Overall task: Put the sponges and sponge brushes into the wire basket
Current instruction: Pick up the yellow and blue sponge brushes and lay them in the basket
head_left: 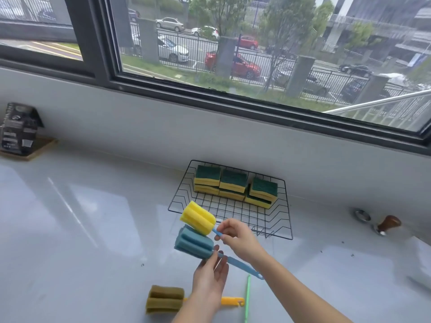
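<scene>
**A:** What do the hands hold at the white counter (pixel 81 229) below the window (pixel 233 43)?

**B:** 2 sponge brushes. The right hand (pixel 240 240) pinches the blue handle of the yellow-headed brush (pixel 198 217) between thumb and fingertips, just behind the foam; the other fingers curl in loosely. The left hand (pixel 211 279) holds the blue-headed brush (pixel 193 244), thumb and fingers closed around the neck where foam meets handle, palm turned up.

**A:** Where do the brushes sit in relation to the basket?

**B:** Both hang above the counter, just in front of the wire basket (pixel 268 226), the yellow head over its near-left corner. The 2 foam heads touch.

**A:** What is in the basket?

**B:** Green-and-yellow sponges (pixel 233 183) in 3 stacks along its far side; the near half shows bare wire.

**A:** What lies on the counter?

**B:** An olive-headed brush (pixel 164 299) with a yellow handle, partly hidden under the left forearm, and a thin green handle (pixel 247 299) whose head is out of view. A wooden-knobbed tamper (pixel 388 224) stands well apart on the right.
</scene>
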A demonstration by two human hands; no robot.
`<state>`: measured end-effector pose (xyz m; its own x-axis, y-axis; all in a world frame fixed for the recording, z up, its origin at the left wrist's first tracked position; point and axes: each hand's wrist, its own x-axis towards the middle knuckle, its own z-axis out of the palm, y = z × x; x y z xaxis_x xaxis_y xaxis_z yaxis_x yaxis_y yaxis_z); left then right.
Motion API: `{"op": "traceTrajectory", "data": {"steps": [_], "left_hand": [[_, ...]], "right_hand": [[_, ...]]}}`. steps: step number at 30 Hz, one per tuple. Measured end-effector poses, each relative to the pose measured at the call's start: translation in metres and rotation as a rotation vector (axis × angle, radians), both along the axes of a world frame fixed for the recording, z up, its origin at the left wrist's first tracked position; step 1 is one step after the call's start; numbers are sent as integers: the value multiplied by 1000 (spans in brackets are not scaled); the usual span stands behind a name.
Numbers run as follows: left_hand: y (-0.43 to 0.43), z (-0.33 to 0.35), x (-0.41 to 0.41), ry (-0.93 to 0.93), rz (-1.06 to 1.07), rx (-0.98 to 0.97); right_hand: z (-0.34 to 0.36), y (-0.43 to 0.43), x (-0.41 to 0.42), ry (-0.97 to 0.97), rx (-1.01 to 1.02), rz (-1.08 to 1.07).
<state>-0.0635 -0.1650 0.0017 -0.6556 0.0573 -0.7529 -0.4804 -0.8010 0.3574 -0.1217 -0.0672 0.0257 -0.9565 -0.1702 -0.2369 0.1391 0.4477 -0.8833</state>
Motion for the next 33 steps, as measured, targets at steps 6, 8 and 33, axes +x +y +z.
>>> {"op": "traceTrajectory", "data": {"steps": [6,8,33], "left_hand": [[14,23,-46,50,-55,3],[17,29,-63,59,-52,-5],[17,-18,-204,-322,-108,154]], "right_hand": [[34,24,-42,188,227,-15],[39,30,-60,239,251,-79],[-77,36,-176,-122,224,59]]}}
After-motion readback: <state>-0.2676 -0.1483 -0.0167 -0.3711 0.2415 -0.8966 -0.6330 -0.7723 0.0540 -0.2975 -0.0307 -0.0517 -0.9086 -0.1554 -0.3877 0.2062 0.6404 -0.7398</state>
